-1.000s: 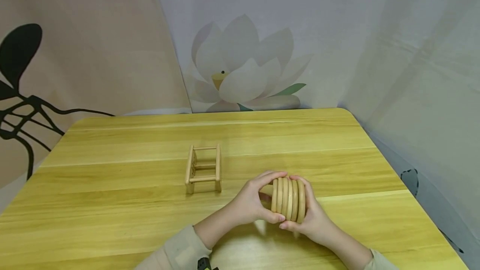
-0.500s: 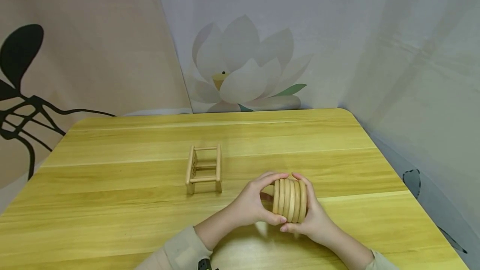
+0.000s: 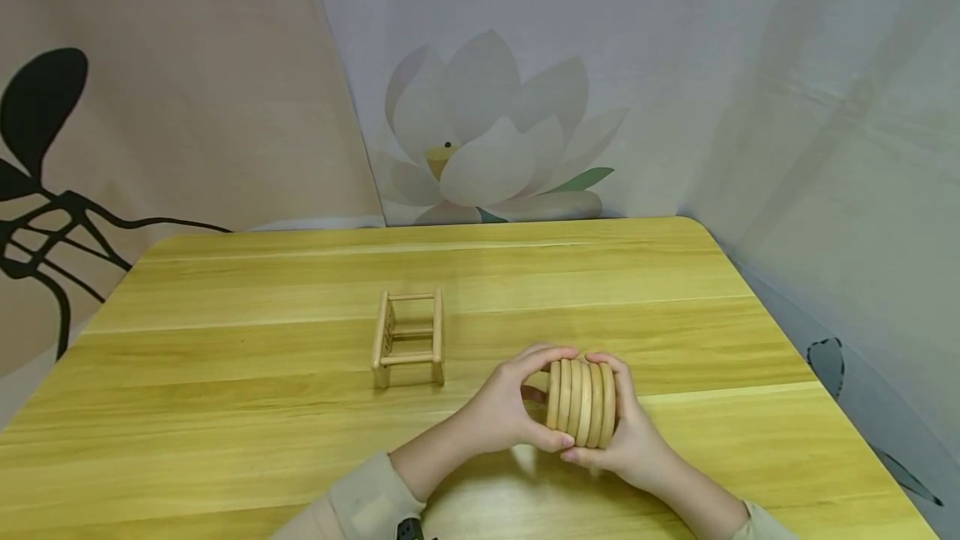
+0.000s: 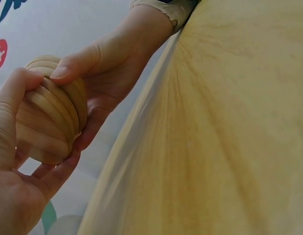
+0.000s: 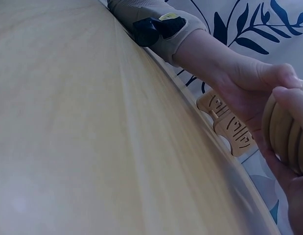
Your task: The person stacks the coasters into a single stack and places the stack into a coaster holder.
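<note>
A stack of several round wooden coasters (image 3: 581, 402) is held on edge just above the table, right of centre in the head view. My left hand (image 3: 504, 407) grips its left side, thumb at the near edge and fingers at the far edge. From the right, my right hand (image 3: 633, 440) grips the same coasters, its thumb close to the left thumb. The left wrist view shows the flat end face of the stack (image 4: 39, 132) between both hands. A small wooden rack (image 3: 406, 359) with bars and upright sides stands left of the hands.
The wooden table (image 3: 225, 407) has rounded far corners. Behind it hangs a pale cloth backdrop (image 3: 495, 107) with a printed lotus. In the right wrist view the rack's cut-out side panels (image 5: 234, 129) show beyond the left forearm.
The hands and coasters have shifted very slightly right in the head view. Both hands keep their grip, and the rack stays in place.
</note>
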`<state>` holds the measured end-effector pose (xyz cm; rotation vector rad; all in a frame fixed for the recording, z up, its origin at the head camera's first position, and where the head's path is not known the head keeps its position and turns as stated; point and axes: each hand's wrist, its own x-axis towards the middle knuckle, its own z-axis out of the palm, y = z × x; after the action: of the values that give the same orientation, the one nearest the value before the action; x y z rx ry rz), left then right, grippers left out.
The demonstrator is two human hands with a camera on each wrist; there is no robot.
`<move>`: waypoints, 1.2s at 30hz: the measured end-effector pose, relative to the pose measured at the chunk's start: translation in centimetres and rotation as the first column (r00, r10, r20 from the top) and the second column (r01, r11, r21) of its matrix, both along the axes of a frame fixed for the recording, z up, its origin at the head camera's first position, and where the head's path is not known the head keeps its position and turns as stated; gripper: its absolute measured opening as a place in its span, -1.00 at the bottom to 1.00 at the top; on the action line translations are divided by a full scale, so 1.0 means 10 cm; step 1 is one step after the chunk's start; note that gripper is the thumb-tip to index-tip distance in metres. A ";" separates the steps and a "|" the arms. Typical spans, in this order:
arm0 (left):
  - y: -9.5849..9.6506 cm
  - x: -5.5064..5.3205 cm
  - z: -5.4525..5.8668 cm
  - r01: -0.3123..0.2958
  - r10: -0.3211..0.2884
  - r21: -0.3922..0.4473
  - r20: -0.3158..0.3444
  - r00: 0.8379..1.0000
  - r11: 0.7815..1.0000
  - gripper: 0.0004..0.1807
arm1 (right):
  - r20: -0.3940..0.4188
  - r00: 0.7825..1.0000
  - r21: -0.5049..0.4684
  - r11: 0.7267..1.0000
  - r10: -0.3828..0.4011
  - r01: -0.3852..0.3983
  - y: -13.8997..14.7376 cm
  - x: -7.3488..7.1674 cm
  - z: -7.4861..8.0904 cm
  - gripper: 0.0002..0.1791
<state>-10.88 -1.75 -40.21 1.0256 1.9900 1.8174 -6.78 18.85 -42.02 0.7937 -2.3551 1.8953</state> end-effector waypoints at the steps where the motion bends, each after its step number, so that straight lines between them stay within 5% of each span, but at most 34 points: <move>1: 0.00 0.00 0.00 0.003 -0.003 -0.002 0.007 1.000 1.000 -0.03 | 0.000 1.000 0.006 1.000 -0.008 0.008 0.00 0.00 0.00 0.16; 36: -0.09 -0.01 0.14 -0.022 0.021 0.025 0.005 1.000 0.999 -0.07 | -0.034 0.999 0.011 1.000 -0.012 0.013 -0.08 -0.07 0.06 0.16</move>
<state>-10.97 -2.64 -38.85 1.0099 1.9880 1.8584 -7.46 18.08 -41.39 0.8033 -2.3480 1.8503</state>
